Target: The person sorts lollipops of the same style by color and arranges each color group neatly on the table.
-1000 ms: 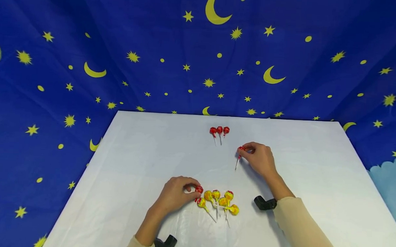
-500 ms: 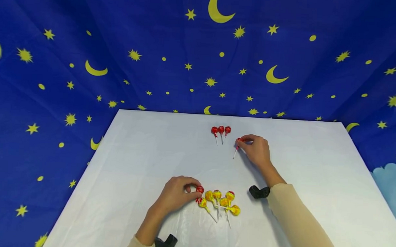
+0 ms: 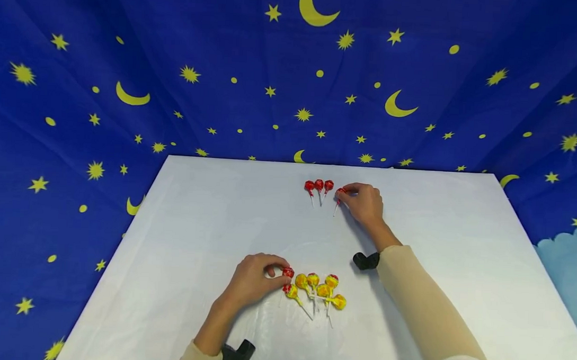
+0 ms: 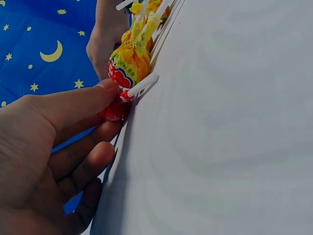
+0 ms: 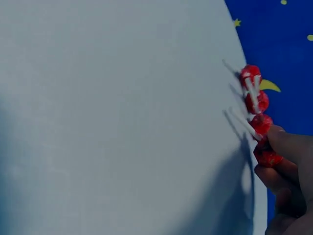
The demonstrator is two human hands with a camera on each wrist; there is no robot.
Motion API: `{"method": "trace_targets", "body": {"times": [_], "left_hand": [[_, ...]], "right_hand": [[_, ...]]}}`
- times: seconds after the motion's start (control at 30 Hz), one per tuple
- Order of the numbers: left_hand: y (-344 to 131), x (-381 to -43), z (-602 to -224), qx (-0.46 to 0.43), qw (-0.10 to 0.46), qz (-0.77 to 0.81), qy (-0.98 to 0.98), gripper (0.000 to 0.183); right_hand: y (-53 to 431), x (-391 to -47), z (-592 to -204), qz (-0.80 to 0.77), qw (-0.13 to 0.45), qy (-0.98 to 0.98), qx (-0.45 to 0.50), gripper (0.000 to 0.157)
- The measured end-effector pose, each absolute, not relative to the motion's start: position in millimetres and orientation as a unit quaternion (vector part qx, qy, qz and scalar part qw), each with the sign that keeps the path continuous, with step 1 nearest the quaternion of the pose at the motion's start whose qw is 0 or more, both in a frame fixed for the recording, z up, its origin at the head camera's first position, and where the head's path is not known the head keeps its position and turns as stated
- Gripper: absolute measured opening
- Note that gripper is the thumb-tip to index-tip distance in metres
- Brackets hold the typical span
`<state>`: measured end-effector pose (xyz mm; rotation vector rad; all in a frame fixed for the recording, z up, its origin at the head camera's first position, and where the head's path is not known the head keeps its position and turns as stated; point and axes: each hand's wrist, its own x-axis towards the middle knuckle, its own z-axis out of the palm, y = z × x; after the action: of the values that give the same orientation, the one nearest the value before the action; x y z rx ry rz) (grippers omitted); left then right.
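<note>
My right hand (image 3: 366, 205) pinches a red-wrapped lollipop (image 5: 267, 155) by its head between thumb and fingers, with the white stick pointing toward me. Just left of it, three red lollipops (image 3: 319, 185) lie side by side near the far edge. Nearer to me, my left hand (image 3: 250, 279) holds another red lollipop (image 4: 116, 109) between thumb and fingertips, partly hidden by the thumb. Several yellow lollipops (image 3: 301, 281) lie in a loose cluster beside the left fingertips, their sticks crossing. The closest yellow one (image 4: 132, 63), with a red patch, sits against the left thumb.
The white table (image 3: 211, 219) reaches back to a blue curtain (image 3: 255, 51) printed with yellow moons and stars. Black wrist-worn pieces (image 3: 365, 261) hang under both forearms, close to the tabletop.
My right hand has moved away from me and to the left with its red lollipop, closing on the row of three. The left hand has kept its place and hold.
</note>
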<state>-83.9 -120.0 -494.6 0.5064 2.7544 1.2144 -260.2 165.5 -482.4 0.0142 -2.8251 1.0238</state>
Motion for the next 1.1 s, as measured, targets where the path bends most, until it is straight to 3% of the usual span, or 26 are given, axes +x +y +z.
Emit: {"method": "trace_targets", "body": {"times": [0.13, 0.5, 1.1], "left_hand": [[-119, -83, -495, 0.166, 0.040, 0.401, 0.900, 0.021], [-122, -81, -499, 0.161, 0.024, 0.401, 0.901, 0.021], [-122, -85, -499, 0.165, 0.017, 0.398, 0.902, 0.022]], "right_hand": [[164, -267, -485, 0.332, 0.086, -0.939, 0.000, 0.031], [155, -282, -481, 0.306, 0.063, -0.950, -0.004, 0.033], [150, -283, -483, 0.300, 0.073, -0.951, -0.014, 0.037]]}}
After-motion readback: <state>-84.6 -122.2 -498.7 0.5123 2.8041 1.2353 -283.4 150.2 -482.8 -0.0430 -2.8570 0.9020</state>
